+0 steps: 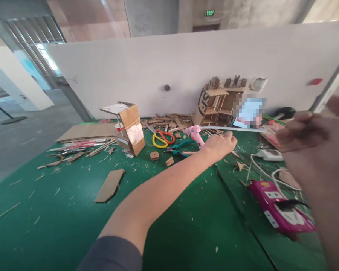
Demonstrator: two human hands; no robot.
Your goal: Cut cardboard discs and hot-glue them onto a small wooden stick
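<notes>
My left hand (220,145) reaches out over the middle of the table, its fingers curled together; whatever they pinch is hidden. Just left of it is a pink glue gun (197,136). A long white glue stick (243,129) runs right from the gun's back, behind my left fingers; I cannot tell whether they touch it. Raised close to the camera at the right, my right hand (307,139) is blurred, its fingers closed around a long pale strip (332,81) that slants up past the right edge.
Scissors (160,140), teal-handled pliers (177,149) and a cardboard model (132,130) stand or lie left of the glue gun. A magenta power strip (279,207) with cables sits at right. A cardboard shelf (214,107) backs onto the white partition (124,71). Scraps litter the green table (175,241).
</notes>
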